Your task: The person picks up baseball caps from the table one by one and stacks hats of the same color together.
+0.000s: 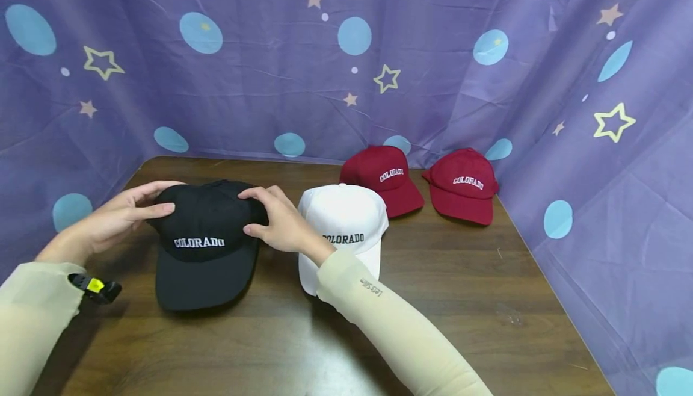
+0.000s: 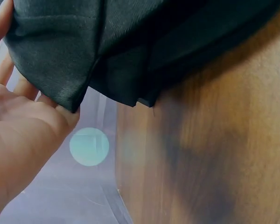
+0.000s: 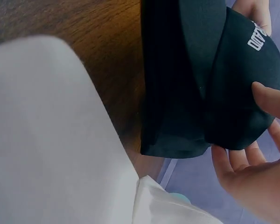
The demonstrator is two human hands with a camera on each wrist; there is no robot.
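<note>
We see the left hand [image 1: 110, 218] and right hand [image 1: 284, 222] pinching the black cap [image 1: 208, 253]; the right sleeve [image 1: 397, 321], if swung, could displace the white cap [image 1: 342, 212].

White cap [image 1: 342, 206]: brim partly hidden by right sleeve [image 1: 390, 324]. Leftmost red cap [image 1: 373, 170]: lower left hidden behind white cap. Black cap [image 2: 56, 51] cut off, top of left wrist view.

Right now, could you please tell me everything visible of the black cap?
The black cap looks like woven fabric, with a rounded crown, a curved brim and white COLORADO lettering on the front. It is upright, brim toward the head camera, over the wooden table, left of the white cap. The left hand and right hand hold its crown from either side, thumbs in front. Whether it rests on the table is unclear.
</note>
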